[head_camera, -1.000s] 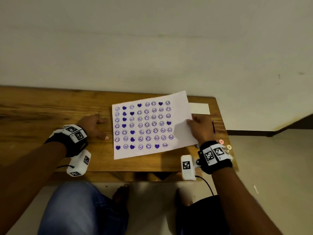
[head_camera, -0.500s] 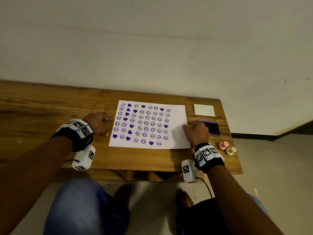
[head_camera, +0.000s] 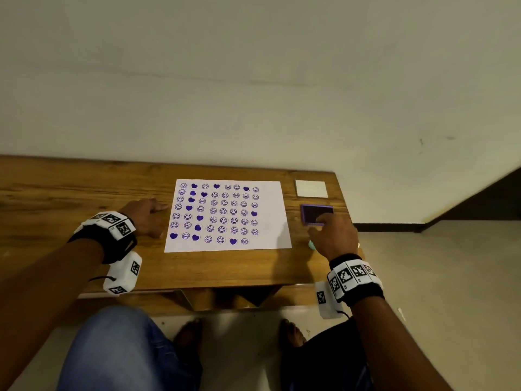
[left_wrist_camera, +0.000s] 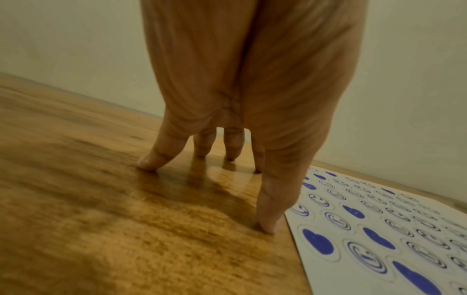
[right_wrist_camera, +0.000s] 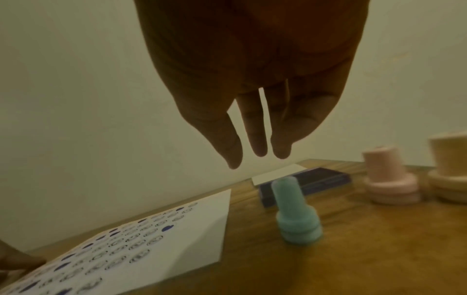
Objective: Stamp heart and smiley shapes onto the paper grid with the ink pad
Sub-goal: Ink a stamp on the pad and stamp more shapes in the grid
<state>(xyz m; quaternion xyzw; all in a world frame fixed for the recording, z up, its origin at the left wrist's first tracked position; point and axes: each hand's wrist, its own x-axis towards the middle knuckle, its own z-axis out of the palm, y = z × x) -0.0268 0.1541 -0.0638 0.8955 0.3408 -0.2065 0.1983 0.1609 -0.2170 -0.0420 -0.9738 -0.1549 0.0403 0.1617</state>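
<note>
The white paper grid (head_camera: 270, 215) lies flat on the wooden table (head_camera: 70, 193), filled with purple hearts and smileys; it also shows as paper (left_wrist_camera: 379, 229) and paper (right_wrist_camera: 177, 239) in the wrist views. My left hand (head_camera: 146, 218) rests fingertips (left_wrist_camera: 149, 161) on the wood just left of the sheet, holding nothing. My right hand (head_camera: 332, 235) hovers with straight fingers (right_wrist_camera: 255, 139) above the table, over the near edge of the purple ink pad (head_camera: 315, 214). A teal stamp (right_wrist_camera: 295, 215) stands upright below that hand. A pink stamp (right_wrist_camera: 389, 179) and a cream stamp (right_wrist_camera: 449, 171) stand to its right.
A white square lid or card (head_camera: 311, 189) lies behind the ink pad near the wall. The table's right edge (head_camera: 348, 218) runs just beyond the pad and stamps. My knees and feet are under the front edge.
My right hand laid the lifted paper flat, let it go and moved right to above the ink pad. The left hand stayed beside the sheet.
</note>
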